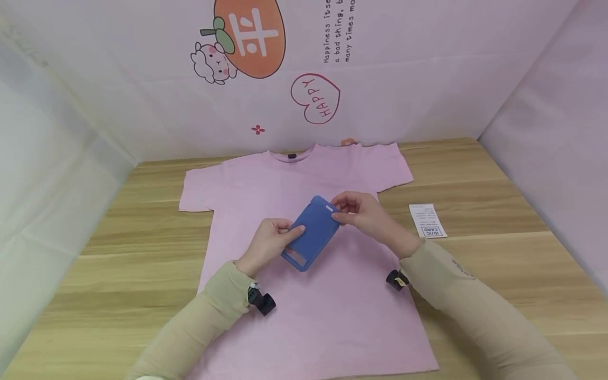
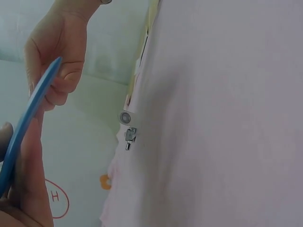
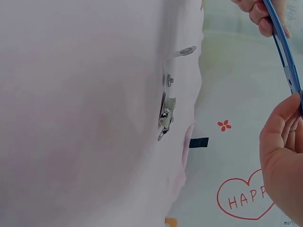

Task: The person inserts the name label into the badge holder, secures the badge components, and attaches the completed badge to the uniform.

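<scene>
Lying flat across the wooden worktop (image 1: 499, 174), a pink T-shirt (image 1: 304, 316) is spread front-up with collar toward the back wall, sleeves out, so it gives a smooth pad under the work. Both forearms in beige sleeves come in from the near edge, each with a small black wrist camera strapped below. Held up over the shirt's chest, between the two hands, is a blue card holder (image 1: 311, 233), tilted, slotted end toward the right hand, window cut-out at the lower end, not touching the fabric as far as I can tell. Left hand (image 1: 268, 244) grips the holder's lower left edge, thumb laid on the front face and fingers curled behind, likely to steady it. Right hand (image 1: 363, 214) pinches the top end by the slot, fingers bent around the edge; the wrist views show the holder edge-on, pinched at both ends. Right of the shirt, apart from it, a white printed card (image 1: 427, 220) lies flat on the worktop, text facing up, within easy reach of the right hand. Smallest item: a silver metal clip with strap (image 3: 166, 111) lying on the shirt, seen in both wrist views; hidden in the head view, probably behind the hands or holder.
</scene>
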The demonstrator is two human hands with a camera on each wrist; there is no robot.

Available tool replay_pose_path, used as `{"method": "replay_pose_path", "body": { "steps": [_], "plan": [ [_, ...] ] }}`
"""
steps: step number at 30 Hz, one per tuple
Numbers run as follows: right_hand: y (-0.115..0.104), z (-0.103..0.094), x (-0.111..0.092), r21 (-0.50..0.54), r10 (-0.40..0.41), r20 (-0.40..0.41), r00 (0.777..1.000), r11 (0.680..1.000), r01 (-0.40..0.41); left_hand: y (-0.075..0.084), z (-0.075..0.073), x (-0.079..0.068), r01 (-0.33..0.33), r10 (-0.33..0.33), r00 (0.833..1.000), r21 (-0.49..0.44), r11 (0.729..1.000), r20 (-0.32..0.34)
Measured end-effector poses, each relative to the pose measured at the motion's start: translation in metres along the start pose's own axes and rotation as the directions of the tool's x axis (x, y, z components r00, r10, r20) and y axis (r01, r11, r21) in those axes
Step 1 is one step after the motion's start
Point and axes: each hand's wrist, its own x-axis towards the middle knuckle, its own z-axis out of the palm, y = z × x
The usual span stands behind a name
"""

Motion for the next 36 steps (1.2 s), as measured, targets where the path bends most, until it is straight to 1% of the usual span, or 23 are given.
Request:
{"method": "replay_pose_path", "body": {
  "steps": [6,14,21,27,30,36],
  "plan": [
    [0.0005,-0.0009,-0.0005,0.021,0.004,0.017,1.0,1.0,-0.005,-0.0019,-0.0011,0.0005,0.012,-0.011,1.0,-0.041,0.999,0.015],
    [0.0011,-0.0024,-0.0015,0.035,0.024,0.018,1.0,0.999,-0.025,-0.0003,-0.0023,0.0005,0.058,-0.058,0.998,-0.023,0.998,-0.026],
    [0.0003,-0.0037,-0.0012,0.042,0.026,0.011,1.0,0.999,-0.027,-0.0009,-0.0029,0.0009,0.061,-0.062,0.998,-0.038,0.997,-0.028],
    [0.0008,-0.006,-0.0002,0.065,0.015,0.01,1.0,0.998,-0.015,-0.0025,-0.0031,0.0008,0.046,-0.047,0.999,-0.082,0.996,-0.013],
    [0.0018,-0.0076,-0.0001,0.054,0.018,0.006,1.0,0.998,-0.018,-0.0028,-0.003,0.0008,0.037,-0.037,0.999,-0.1,0.994,0.001],
    [0.0017,-0.0087,-0.0001,0.033,0.023,-0.001,1.0,0.999,-0.023,-0.0016,-0.0027,0.0003,0.024,-0.022,1.0,-0.098,0.995,0.019]
  ]
}}
